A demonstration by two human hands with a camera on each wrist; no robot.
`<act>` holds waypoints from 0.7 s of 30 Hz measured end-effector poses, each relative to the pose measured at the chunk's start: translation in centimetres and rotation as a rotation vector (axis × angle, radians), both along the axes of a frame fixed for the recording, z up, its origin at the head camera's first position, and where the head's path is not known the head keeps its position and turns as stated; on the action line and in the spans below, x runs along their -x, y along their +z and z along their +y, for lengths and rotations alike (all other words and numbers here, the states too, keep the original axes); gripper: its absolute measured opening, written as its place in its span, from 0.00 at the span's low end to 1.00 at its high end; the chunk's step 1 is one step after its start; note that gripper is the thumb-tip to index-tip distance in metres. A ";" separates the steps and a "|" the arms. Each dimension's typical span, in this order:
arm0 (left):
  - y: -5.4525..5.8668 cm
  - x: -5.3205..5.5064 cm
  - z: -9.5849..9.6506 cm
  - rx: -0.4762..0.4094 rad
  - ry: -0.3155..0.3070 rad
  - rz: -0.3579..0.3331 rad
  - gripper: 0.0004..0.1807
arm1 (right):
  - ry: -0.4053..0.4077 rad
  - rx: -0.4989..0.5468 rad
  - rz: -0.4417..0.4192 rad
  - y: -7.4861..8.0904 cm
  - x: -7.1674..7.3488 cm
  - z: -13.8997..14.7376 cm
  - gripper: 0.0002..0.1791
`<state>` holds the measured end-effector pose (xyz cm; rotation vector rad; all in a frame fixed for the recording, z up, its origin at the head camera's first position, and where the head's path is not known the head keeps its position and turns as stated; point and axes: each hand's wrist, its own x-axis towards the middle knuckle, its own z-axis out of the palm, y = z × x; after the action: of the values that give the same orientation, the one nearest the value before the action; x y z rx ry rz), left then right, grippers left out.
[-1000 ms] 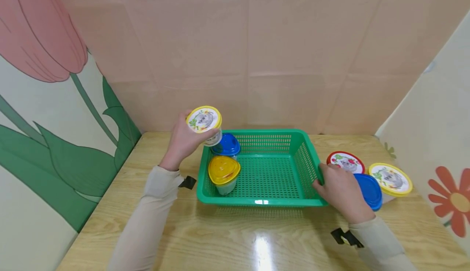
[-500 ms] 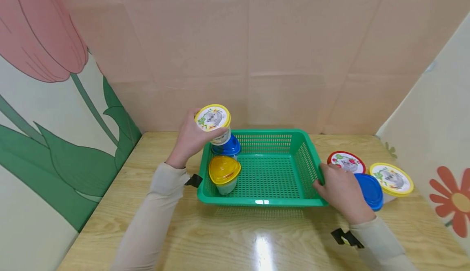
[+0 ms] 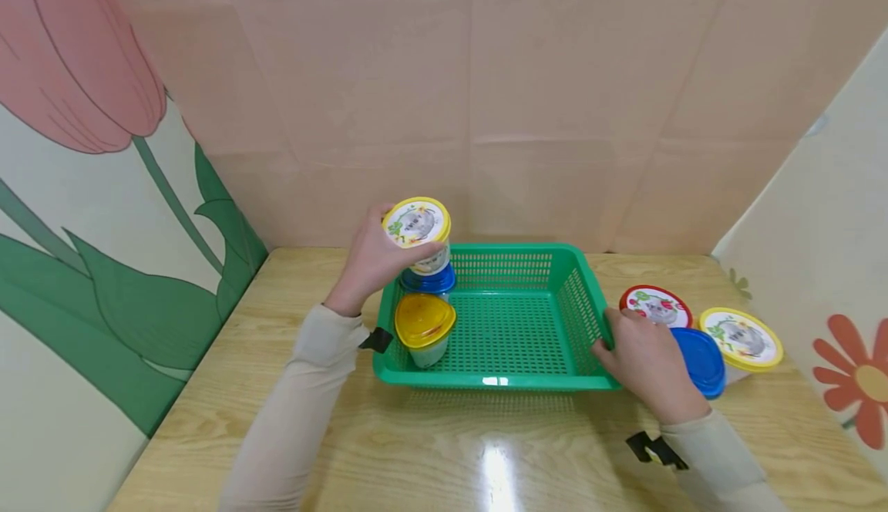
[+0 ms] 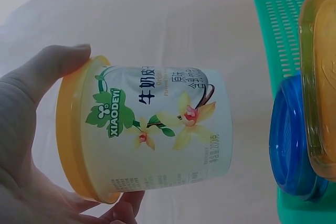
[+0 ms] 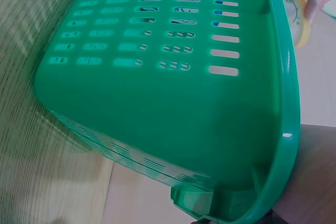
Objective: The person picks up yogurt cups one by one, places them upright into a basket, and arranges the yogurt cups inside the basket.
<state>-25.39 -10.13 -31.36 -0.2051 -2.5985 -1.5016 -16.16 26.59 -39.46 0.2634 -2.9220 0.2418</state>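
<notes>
My left hand (image 3: 371, 261) grips a paper dessert cup (image 4: 163, 129) by its yellow lid, thumb on one side and fingers on the other. The cup is upright above the back left corner of the green plastic basket (image 3: 496, 382). Below it, a blue-lidded container (image 3: 428, 284) stands in the basket, partly covered by the cup in the head view. In front of that is a yellow-lidded container (image 3: 423, 321). My right hand (image 3: 648, 362) holds the basket's right rim, fingers curled over it. The right wrist view shows the basket's outer wall (image 5: 157, 103).
Right of the basket stand a red-lidded cup (image 3: 655, 306), a blue-lidded container (image 3: 701, 362) and another yellow-lidded cup (image 3: 742, 338), close together on the wooden table (image 3: 416, 450). A papered wall (image 3: 527, 111) rises behind the table, with painted panels on both sides.
My left hand has carried the yellow-lidded cup to the right, from the basket's left edge to over the blue-lidded container. My right hand stays on the rim.
</notes>
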 end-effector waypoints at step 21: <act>0.3 -0.3 2.2 0.011 -0.063 -0.013 0.55 | -0.001 0.016 -0.012 0.2 0.0 0.0 0.20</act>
<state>-25.05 -7.96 -31.07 -0.2813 -2.6351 -1.5134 -16.14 26.62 -39.24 0.2596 -2.9307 0.2677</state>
